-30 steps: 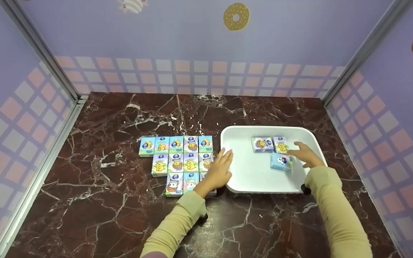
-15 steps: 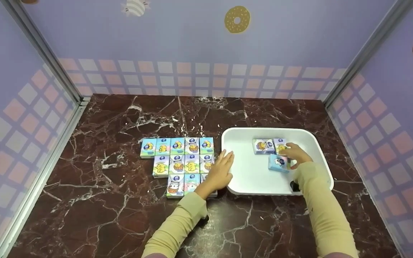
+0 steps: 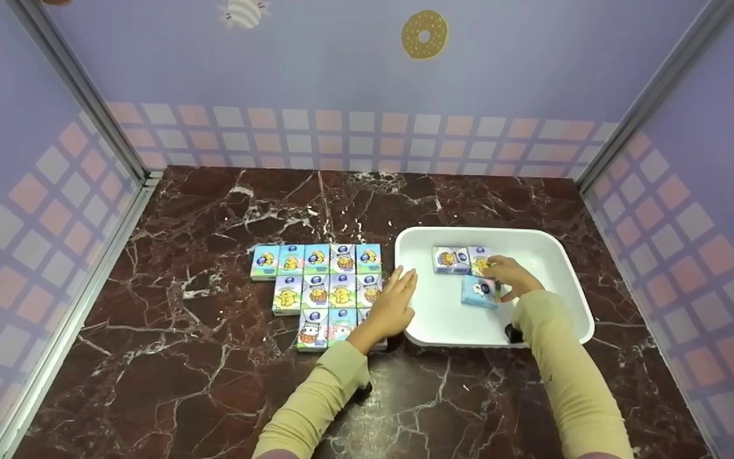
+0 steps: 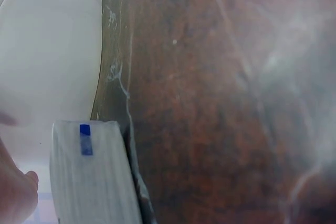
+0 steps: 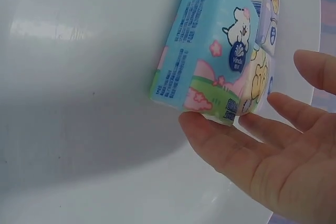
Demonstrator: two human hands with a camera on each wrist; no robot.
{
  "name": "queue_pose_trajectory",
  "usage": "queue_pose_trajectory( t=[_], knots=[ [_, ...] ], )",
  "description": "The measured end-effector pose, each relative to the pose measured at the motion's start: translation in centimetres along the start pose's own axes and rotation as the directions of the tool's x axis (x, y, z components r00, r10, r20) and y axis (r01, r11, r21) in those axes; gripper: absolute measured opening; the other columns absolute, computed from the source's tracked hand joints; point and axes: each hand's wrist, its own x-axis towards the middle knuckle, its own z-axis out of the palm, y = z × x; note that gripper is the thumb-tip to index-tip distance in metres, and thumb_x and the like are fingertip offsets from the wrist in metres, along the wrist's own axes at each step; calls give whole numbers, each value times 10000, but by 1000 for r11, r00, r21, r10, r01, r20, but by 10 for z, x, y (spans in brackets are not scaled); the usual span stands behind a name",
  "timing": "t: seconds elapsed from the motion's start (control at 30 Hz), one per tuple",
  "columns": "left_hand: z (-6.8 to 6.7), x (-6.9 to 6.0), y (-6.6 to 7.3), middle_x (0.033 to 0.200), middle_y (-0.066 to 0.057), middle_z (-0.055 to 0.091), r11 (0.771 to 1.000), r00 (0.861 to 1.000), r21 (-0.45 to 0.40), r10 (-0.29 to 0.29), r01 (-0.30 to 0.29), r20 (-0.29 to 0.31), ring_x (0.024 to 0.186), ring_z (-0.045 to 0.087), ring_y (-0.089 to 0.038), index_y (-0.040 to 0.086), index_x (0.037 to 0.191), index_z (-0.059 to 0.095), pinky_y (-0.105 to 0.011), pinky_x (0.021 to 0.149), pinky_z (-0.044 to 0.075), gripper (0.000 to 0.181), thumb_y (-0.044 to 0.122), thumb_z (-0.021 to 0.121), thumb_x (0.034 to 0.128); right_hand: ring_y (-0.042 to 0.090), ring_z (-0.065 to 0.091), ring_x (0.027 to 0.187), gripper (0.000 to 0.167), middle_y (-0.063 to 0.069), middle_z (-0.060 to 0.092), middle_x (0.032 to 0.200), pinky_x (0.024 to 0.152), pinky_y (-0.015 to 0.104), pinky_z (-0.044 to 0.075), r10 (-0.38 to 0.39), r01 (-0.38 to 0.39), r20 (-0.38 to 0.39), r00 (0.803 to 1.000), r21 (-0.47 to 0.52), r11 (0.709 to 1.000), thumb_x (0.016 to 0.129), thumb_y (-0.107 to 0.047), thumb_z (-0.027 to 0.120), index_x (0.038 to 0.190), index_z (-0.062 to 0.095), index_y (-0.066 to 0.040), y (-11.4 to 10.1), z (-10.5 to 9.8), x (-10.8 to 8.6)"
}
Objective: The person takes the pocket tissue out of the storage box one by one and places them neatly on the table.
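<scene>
Inside the white tray lie three tissue packs: a blue one, a purple one on its long side, and another purple one partly behind fingers. My right hand touches the right ends of the last pack and the blue one. In the right wrist view, its thumb meets the end of the blue pack with a white cartoon dog, fingers fairly straight. My left hand lies with extended fingers at the tray's left rim, above the rightmost packs on the table.
Several tissue packs form staggered rows on the dark marble table, left of the tray. One pack's pale side with a blue tab shows in the left wrist view. Purple walls with checks enclose the back and sides.
My right hand has moved left inside the tray, and all three packs have slid left with it. The left hand has stayed at the tray's left rim.
</scene>
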Motion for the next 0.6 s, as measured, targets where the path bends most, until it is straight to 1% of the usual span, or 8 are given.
queue_pose_trajectory(
  t=[0.17, 0.27, 0.4, 0.6],
  knots=[
    [0, 0, 1, 1438, -81, 281, 1000, 1000, -1, -4, 4, 2, 1352, 154, -283, 1, 1365, 293, -392, 1093, 210, 644, 107, 438, 746, 417, 133, 1313, 624, 237, 147, 1435, 907, 591, 372, -13, 13, 30, 999, -20, 1000, 903, -222, 412, 1419, 95, -73, -5, 8, -1],
    [0, 0, 1, 1439, -80, 279, 1000, 1000, -1, -9, 9, 4, 1352, 154, -282, 5, 1367, 289, -407, 1085, 221, 645, 106, 435, 748, 428, 125, 1309, 616, 239, 142, 1434, 901, 583, 383, -23, 25, 48, 999, -29, 999, 904, -227, 415, 1416, 111, -71, -7, 13, -1],
    [1, 0, 1, 1438, -81, 282, 1000, 1000, 7, -17, 17, 8, 1354, 151, -277, 9, 1370, 283, -408, 1082, 225, 650, 105, 434, 746, 441, 106, 1307, 601, 241, 118, 1435, 893, 566, 400, -51, 52, 88, 995, -14, 999, 910, -220, 417, 1410, 122, -63, -9, 19, 0],
    [1, 0, 0, 1441, -71, 278, 1000, 1000, 9, -20, 20, 13, 1358, 143, -268, 9, 1372, 280, -383, 1093, 208, 653, 107, 445, 748, 420, 147, 1306, 593, 235, 171, 1424, 888, 511, 433, -56, 57, 130, 990, -3, 998, 913, -203, 415, 1412, 124, -71, -13, 26, 0]
  ],
)
